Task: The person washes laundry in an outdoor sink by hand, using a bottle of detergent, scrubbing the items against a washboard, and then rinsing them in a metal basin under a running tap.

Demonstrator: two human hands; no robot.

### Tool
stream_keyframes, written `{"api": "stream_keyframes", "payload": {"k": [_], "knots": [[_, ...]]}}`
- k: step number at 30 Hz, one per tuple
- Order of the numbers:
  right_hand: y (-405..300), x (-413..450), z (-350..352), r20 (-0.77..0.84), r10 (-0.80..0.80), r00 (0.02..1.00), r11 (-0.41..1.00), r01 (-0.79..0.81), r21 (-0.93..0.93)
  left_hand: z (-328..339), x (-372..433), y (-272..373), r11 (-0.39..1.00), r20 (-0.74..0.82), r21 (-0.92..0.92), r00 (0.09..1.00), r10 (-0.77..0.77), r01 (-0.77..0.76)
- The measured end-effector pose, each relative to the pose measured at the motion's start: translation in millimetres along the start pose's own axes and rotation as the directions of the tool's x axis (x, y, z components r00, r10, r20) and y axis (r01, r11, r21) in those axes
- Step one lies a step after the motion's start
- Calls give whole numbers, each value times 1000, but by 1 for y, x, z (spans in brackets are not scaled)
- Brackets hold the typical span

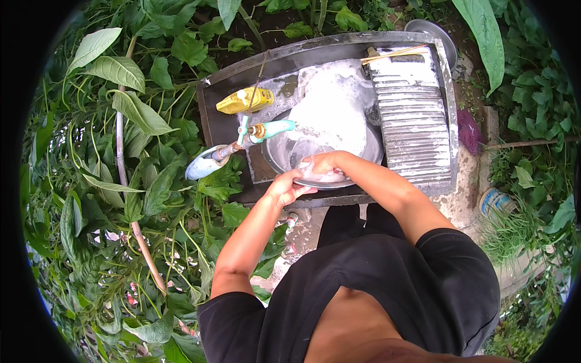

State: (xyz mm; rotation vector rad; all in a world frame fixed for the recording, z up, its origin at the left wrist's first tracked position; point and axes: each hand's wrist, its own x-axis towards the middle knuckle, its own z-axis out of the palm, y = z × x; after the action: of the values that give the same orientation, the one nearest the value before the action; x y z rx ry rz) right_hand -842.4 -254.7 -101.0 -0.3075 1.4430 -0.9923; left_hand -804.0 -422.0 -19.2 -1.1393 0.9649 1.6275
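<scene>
A round metal basin [271,155] sits inside a dark stone wash sink [313,199], heaped with white suds [333,106]. My left hand [285,187] grips the basin's near rim, with the thumb over the edge and the fingers beneath it. Inside that same rim, my right hand [324,162] is bent down into the foam. Suds cover its fingertips, so whether they hold anything cannot be made out. Just beyond my hands, the pale green spout of a tap [277,129] reaches over the basin from the left.
A yellow plastic bottle [245,100] lies in the sink's left part. On the right is a ridged washboard [413,122] streaked with foam, with thin sticks [395,54] across its top. A metal lid or bowl [435,36] stands behind the corner. Leafy plants surround the sink; a labelled bucket [495,202] lies right.
</scene>
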Motion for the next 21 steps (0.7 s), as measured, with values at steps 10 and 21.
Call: {"api": "stream_keyframes", "payload": {"k": [10, 21], "knots": [[-70, -35, -22, 235, 4, 972, 966, 56, -251, 18, -49, 21, 972, 64, -230, 998, -25, 39], [-73, -39, -20, 279, -4, 960, 938, 101, -331, 37, -76, 16, 906, 77, -414, 995, -60, 86]]}}
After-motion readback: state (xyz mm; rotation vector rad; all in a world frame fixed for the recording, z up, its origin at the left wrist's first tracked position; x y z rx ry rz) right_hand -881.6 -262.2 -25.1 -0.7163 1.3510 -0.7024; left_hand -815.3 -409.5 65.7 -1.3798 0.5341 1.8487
